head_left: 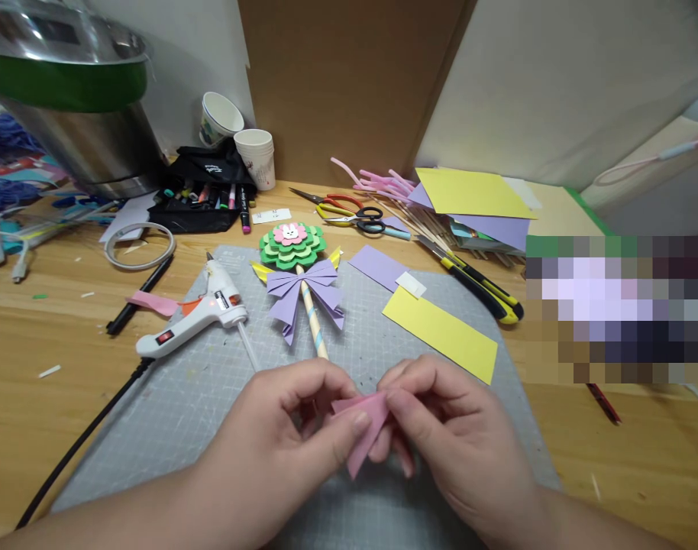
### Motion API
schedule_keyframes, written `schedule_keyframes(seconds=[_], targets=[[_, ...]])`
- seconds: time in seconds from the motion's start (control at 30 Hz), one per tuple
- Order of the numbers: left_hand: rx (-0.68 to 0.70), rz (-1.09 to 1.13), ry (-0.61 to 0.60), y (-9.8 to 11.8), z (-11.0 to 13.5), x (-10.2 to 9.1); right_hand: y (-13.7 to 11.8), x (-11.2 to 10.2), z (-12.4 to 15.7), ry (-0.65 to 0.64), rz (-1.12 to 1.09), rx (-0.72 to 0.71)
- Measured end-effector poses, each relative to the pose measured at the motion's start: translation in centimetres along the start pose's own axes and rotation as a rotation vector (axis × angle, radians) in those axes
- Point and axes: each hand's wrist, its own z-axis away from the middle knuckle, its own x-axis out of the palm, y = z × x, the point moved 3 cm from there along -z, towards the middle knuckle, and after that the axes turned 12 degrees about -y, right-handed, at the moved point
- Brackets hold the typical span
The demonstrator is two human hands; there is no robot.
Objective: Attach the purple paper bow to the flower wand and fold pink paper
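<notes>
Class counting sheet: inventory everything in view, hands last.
Folded paper: 1, pink, between hands
Striped stick: 1, cream/blue, behind hands
Paper flower: 1, green/pink, atop stick
Bow: 1, purple, on stick
Mat: 1, grey, on table
Glue gun: 1, white, left of bow
Paper rectangles: 2, purple/yellow, right of bow
Knife: 1, black/yellow, right
Hand tools: several, mixed, behind mat
Paper pile: 1, mixed, back right
Fuzzy sticks: several, pink, beside pile
Cups: several, white, back
Pen case: 1, black, beside cups
Pen: 1, black, left
Cables: several, white, left
Pot: 1, silver/green, back left
Cardboard: 1, brown, back
Table: 1, brown, underneath
Blurred patch: 1, contents unclear, right
Left hand: 1, bare, holding paper
Right hand: 1, bare, holding paper
</notes>
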Motion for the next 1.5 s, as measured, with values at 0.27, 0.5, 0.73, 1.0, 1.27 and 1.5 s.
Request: schedule_keyframes(seconds=[0.27, 0.5, 0.73, 1.0, 1.27, 1.5], targets=[[0.008, 0.217, -0.041, -0.12, -0.05, 0.08, 0.38, 0.48, 0.11, -0.078, -0.125, 0.037], [0.021, 0.142, -0.064, -0.15, 0.00, -0.07, 0.43, 0.34, -0.14, -0.071, -0.173, 0.059], [-0.006, 0.052, -0.067, 0.07, 0.23, 0.01, 0.43, 0.22, -0.26, -0.053, -0.157, 0.110], [0.010, -0.068, -0.045, 0.29, 0.37, -0.04, 0.23, 0.08, -0.05, -0.059, -0.095, 0.087], [0.028, -0.114, -0.042, 0.30, 0.32, -0.04, 0.14, 0.17, -0.13, -0.046, -0.005, 0.072], [0.004, -0.195, -0.043, 0.38, 0.38, 0.10, -0.16, -0.05, 0.49, -0.027, 0.169, 0.038]])
